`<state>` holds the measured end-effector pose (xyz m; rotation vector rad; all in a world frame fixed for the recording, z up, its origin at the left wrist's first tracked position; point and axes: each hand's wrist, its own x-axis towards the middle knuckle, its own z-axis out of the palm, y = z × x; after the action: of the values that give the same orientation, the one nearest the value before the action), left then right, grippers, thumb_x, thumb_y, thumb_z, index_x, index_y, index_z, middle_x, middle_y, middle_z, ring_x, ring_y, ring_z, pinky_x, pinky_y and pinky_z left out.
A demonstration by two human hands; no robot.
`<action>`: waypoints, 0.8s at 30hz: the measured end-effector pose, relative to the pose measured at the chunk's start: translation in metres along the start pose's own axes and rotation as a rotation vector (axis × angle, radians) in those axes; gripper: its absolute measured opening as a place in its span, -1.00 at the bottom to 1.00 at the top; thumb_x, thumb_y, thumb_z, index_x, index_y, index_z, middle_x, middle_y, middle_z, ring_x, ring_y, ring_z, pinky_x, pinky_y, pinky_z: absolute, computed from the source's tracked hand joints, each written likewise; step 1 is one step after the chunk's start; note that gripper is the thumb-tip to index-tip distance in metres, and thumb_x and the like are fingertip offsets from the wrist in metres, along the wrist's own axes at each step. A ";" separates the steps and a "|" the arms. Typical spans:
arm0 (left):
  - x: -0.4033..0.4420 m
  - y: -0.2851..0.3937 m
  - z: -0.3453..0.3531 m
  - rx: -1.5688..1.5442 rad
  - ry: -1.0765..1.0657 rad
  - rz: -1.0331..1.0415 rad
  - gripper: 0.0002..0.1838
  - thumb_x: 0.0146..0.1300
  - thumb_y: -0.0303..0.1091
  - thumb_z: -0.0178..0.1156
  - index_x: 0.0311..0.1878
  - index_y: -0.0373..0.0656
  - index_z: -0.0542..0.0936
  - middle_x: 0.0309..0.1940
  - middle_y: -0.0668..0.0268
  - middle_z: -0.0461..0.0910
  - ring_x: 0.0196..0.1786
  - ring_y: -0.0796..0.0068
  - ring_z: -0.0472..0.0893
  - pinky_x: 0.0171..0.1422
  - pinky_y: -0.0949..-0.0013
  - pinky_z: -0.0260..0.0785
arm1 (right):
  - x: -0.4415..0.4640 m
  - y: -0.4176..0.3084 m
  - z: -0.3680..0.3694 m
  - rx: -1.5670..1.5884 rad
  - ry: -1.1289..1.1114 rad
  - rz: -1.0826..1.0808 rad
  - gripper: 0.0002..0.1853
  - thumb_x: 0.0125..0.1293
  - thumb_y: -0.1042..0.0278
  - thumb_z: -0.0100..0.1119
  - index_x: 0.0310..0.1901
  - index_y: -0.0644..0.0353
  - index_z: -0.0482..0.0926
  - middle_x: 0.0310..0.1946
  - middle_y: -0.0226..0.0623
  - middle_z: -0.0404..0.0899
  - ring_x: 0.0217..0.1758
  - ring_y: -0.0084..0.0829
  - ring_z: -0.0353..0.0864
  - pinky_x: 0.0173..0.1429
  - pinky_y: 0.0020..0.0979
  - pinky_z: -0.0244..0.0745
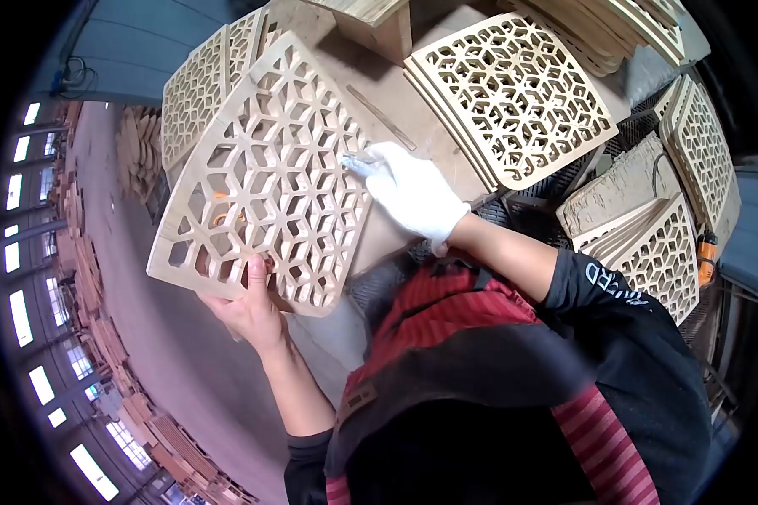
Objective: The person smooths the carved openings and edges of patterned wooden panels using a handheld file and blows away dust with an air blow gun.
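Grips a lattice panel [280, 178], tilted by the surface [440, 153], in the left hand [257, 316]; pinches a grey-blue piece [360, 164] at the panel's edge in the gloved right hand [414, 192]. Apparently partway through; cannot tell finished from unfinished among stacked panels [522, 97].

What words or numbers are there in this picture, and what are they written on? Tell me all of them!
"D": one of the white letters on the dark sleeve; the others are too creased and blurred to read for sure.
Small patch on the dark cloth at the person's front: marks too small to read.
No numbers or signs can be read, and the held wooden panel shows no writing.
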<state>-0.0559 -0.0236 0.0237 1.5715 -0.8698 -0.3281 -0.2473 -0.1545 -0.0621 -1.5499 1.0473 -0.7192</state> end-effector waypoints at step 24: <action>0.005 0.011 0.011 -0.004 -0.038 0.007 -0.23 0.18 -0.65 0.30 0.40 -0.32 0.13 0.32 0.04 0.30 0.27 0.28 0.44 0.31 0.25 0.41 | 0.032 -0.036 -0.011 -0.533 -0.353 -0.193 -0.73 0.29 0.05 0.07 -0.29 0.09 0.55 -0.44 -0.06 0.60 -0.29 0.04 0.61 -0.16 -0.04 0.47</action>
<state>-0.0637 -0.0345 0.0325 1.5630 -0.9031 -0.3558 -0.2338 -0.1871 -0.0277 -2.1656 0.8657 -0.2765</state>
